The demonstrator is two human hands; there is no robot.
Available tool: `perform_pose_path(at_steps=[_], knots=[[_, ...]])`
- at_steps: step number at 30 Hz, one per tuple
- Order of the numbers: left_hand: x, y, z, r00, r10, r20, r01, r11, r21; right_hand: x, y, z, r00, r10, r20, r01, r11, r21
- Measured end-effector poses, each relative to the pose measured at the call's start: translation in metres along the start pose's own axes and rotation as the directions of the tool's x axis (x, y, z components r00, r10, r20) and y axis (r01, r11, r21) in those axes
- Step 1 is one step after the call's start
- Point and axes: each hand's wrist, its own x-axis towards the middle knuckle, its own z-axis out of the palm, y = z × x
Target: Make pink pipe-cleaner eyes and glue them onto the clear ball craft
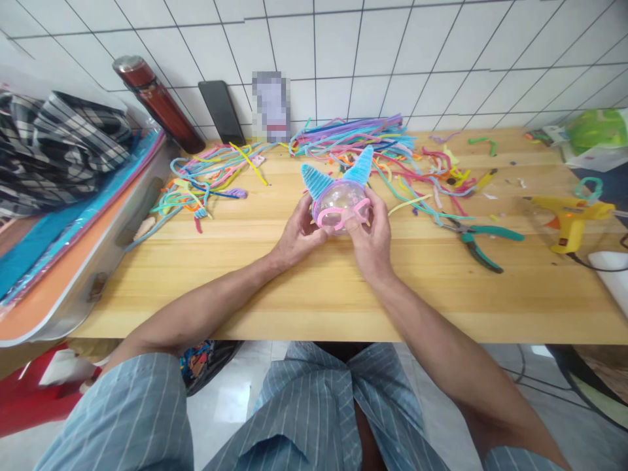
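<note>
A clear round ball (338, 195) is held between my two hands just above the wooden table. Two blue ears (362, 167) made of wound pipe cleaners stick up from a purple band along its top. Pink toy glasses (330, 218) sit across its front. My left hand (300, 230) grips the ball's left side, its thumb by the lower left rim of the glasses. My right hand (371, 234) wraps the right side, with the thumb pressed against the middle of the glasses. The fingers behind the ball are partly hidden.
Pipe cleaners (353, 134) lie heaped along the back of the table (294, 294). Pliers (483, 242) and a yellow glue gun (569, 219) with a cord are at right. A red thermos (159, 104), a dark phone (220, 111) and a plastic bin (93, 275) are at left.
</note>
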Motion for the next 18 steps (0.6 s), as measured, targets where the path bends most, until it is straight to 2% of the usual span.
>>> perform_pose_path(at_steps=[14, 18], knots=[[-0.001, 0.002, 0.003, 0.999, -0.038, -0.007, 0.038, 0.999, 0.019, 0.0, 0.0, -0.001, 1.0, 0.025, 0.008, -0.025, 1.0, 0.016], [0.0, 0.01, 0.006, 0.997, -0.047, -0.063, 0.044, 0.998, -0.043, 0.001, 0.0, -0.002, 0.999, 0.026, 0.024, -0.027, 1.0, 0.012]])
